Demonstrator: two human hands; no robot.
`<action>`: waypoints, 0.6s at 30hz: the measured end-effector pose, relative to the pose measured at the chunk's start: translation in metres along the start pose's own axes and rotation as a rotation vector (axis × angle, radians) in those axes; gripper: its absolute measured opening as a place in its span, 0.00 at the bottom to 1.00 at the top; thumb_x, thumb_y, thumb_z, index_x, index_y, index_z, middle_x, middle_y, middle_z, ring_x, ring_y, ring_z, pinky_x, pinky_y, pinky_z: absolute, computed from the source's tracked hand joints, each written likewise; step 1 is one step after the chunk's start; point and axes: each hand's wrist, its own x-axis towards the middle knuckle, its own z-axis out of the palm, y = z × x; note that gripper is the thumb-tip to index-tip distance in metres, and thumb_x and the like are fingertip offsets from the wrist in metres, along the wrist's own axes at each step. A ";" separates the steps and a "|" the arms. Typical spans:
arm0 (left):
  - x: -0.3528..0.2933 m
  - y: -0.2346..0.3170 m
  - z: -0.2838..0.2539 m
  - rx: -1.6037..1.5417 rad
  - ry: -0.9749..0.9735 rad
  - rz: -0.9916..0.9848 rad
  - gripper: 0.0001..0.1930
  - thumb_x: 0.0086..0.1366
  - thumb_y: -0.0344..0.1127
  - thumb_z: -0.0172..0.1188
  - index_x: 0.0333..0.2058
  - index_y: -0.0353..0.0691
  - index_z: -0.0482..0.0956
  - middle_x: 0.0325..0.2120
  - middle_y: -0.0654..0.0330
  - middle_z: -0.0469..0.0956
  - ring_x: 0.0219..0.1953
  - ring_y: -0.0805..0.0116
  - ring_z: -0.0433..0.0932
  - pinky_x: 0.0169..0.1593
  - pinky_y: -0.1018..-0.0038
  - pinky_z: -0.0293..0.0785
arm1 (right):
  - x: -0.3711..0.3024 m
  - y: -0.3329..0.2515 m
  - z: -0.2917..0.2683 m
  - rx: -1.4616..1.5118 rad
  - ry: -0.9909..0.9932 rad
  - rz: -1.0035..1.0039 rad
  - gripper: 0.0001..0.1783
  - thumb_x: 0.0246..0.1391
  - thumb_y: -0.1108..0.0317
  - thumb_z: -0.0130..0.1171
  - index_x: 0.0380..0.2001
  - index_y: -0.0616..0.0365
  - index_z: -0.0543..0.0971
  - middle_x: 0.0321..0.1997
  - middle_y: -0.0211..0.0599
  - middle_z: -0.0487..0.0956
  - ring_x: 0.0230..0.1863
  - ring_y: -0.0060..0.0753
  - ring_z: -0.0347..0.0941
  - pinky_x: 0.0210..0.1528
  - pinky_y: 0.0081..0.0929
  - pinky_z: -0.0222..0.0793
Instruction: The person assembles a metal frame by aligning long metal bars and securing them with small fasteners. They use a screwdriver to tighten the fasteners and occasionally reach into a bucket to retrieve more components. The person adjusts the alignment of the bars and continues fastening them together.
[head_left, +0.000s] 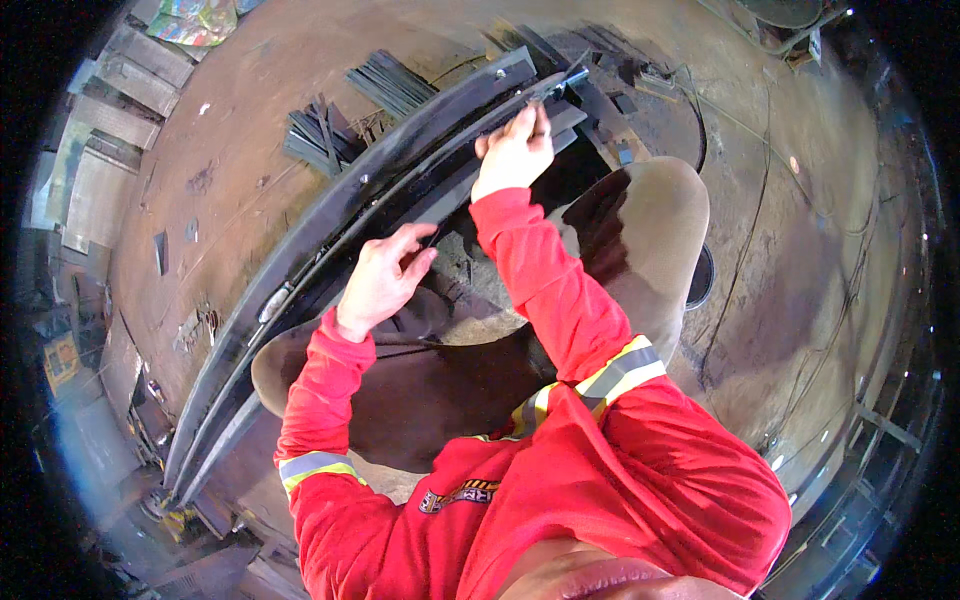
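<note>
Long dark metal beams run in front of me from lower left to upper right, bowed by the lens. My right hand is over their far right part, fingers closed in a pinch. Just beyond those fingertips is a slim metal piece with a shiny end; whether it is in the pinch or lies on the beam, I cannot tell. Nearer to me, my left hand hovers by the beams' near edge, its thumb and fingers apart. A thin dark line shows by its fingertips, too small to name.
Bundles of dark flat metal strips and shorter strips lie beyond the beams. Cables trail across the dirty floor at right. A round dark container stands beside my right knee. Grey plates line the left side.
</note>
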 end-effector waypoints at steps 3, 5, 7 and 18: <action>-0.008 -0.027 0.012 0.144 0.156 0.046 0.06 0.58 0.28 0.57 0.35 0.34 0.76 0.19 0.50 0.76 0.22 0.55 0.78 0.26 0.68 0.71 | 0.003 0.045 -0.035 -0.123 0.024 0.093 0.18 0.61 0.67 0.47 0.54 0.59 0.66 0.18 0.27 0.66 0.12 0.21 0.60 0.13 0.24 0.60; -0.012 -0.045 0.019 0.312 0.193 0.010 0.05 0.58 0.29 0.57 0.33 0.35 0.76 0.20 0.50 0.76 0.23 0.54 0.78 0.27 0.67 0.72 | 0.011 0.067 -0.049 -0.330 0.012 0.158 0.19 0.60 0.70 0.48 0.54 0.63 0.66 0.21 0.28 0.69 0.14 0.20 0.63 0.15 0.23 0.62; -0.010 -0.056 0.023 0.488 0.251 0.010 0.04 0.58 0.31 0.57 0.30 0.38 0.76 0.22 0.52 0.77 0.24 0.53 0.77 0.28 0.65 0.73 | 0.024 0.085 -0.061 -0.487 -0.002 0.186 0.19 0.57 0.75 0.49 0.53 0.66 0.67 0.24 0.30 0.71 0.19 0.19 0.66 0.17 0.21 0.66; 0.006 -0.074 0.031 0.596 0.314 -0.015 0.03 0.57 0.33 0.58 0.27 0.41 0.77 0.23 0.58 0.76 0.24 0.57 0.77 0.27 0.67 0.74 | 0.040 0.114 -0.070 -0.617 -0.069 0.042 0.23 0.55 0.73 0.51 0.55 0.69 0.67 0.23 0.39 0.78 0.18 0.25 0.74 0.23 0.25 0.72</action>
